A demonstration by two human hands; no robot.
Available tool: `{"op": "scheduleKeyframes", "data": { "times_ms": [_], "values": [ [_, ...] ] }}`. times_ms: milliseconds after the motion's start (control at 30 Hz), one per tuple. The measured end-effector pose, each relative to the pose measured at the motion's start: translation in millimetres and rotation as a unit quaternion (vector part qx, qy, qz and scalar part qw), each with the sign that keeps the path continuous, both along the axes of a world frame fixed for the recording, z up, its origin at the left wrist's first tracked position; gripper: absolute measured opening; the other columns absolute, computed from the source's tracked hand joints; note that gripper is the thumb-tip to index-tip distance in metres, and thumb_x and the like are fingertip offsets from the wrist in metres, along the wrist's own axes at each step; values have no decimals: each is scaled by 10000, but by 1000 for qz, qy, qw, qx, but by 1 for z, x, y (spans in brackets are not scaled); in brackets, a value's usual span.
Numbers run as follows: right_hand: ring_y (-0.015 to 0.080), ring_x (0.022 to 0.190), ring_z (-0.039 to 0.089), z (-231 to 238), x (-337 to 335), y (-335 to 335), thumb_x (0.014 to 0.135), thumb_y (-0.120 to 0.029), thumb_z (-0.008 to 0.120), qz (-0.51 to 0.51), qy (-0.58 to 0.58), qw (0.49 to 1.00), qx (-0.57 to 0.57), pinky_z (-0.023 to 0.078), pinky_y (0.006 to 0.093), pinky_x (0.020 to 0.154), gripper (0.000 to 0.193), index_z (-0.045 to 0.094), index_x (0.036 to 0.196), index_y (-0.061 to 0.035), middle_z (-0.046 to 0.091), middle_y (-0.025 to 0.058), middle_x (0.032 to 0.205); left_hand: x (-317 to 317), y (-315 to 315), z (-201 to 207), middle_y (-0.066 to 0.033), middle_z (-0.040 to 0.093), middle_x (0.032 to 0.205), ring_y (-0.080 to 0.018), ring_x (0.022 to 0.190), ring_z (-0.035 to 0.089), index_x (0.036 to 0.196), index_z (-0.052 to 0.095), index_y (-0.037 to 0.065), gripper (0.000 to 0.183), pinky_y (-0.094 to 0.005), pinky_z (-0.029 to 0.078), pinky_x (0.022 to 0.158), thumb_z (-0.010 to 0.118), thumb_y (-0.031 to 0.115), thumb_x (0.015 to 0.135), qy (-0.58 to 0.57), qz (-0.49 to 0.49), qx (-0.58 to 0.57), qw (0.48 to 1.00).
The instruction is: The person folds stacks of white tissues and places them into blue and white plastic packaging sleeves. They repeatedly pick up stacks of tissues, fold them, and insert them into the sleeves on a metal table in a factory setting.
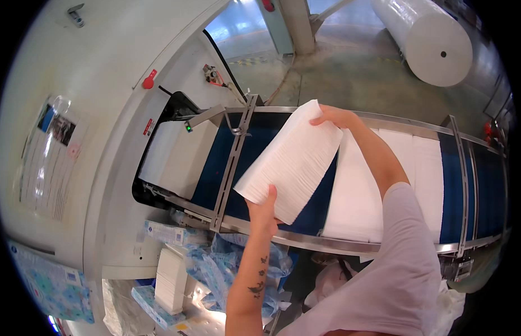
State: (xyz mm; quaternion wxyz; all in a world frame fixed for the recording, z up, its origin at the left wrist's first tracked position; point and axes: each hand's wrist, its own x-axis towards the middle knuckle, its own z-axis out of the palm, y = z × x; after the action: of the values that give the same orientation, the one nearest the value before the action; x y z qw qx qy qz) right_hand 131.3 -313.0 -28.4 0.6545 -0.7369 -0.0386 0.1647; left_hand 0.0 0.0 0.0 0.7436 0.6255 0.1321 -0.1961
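Observation:
A thick stack of white folded paper tissues (297, 165) is held tilted above the blue conveyor belt (266, 131). My left hand (263, 213) grips its lower near end, the thumb lying on the layered side. At the far upper end, my right hand (334, 116) is closed round the stack's corner. To the right, more white tissue stacks (358, 193) lie side by side on the belt, under my right forearm. Another white stack (179, 151) sits at the machine's opening on the left.
Metal side rails (305, 242) and a slotted crossbar (232, 168) frame the belt. A white machine panel (117, 67) rises at left. Below lie crumpled blue plastic wrappers (215, 266) and a loose tissue stack (171, 280). A large white paper roll (434, 47) stands on the far floor.

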Motion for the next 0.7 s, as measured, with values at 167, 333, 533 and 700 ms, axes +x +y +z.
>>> {"op": "scheduleKeyframes", "data": {
  "times_ms": [167, 333, 533, 700],
  "values": [
    [262, 1169, 434, -75, 73, -48, 621, -425, 728, 105, 66, 970, -211, 314, 356, 986, 788, 459, 1245, -25, 493, 154, 1238, 3, -53, -59, -158, 382, 1294, -361, 1112, 463, 1346, 232, 130, 647, -567, 493, 718, 578, 371, 854, 198, -12, -64, 978],
    [329, 1035, 521, -59, 57, 8, 760, -329, 641, 107, -151, 839, -512, 422, 387, 868, 458, 543, 1098, -36, 551, 186, 1119, 6, -5, -54, -207, 643, 832, -302, 713, 650, 974, 604, -79, 504, -320, 517, 693, 596, 403, 828, -128, -372, 522, 757],
    [307, 1268, 321, -98, 68, 62, 835, -564, 418, 128, -383, 742, -535, 167, 534, 1044, 483, 609, 1097, -205, 505, 90, 1222, 69, -6, -98, -315, 479, 1183, -432, 1117, 456, 1262, 395, -73, 776, -388, 391, 925, 476, 564, 826, -97, -271, 494, 820],
    [313, 1200, 411, -94, 71, 72, 791, -588, 436, 211, -207, 729, -617, 103, 528, 1065, 529, 650, 1055, -182, 580, 107, 1126, 73, -22, -119, -188, 498, 1229, -274, 1137, 461, 1269, 427, -28, 737, -313, 352, 946, 405, 587, 862, 56, -265, 289, 918]
  ]
}}
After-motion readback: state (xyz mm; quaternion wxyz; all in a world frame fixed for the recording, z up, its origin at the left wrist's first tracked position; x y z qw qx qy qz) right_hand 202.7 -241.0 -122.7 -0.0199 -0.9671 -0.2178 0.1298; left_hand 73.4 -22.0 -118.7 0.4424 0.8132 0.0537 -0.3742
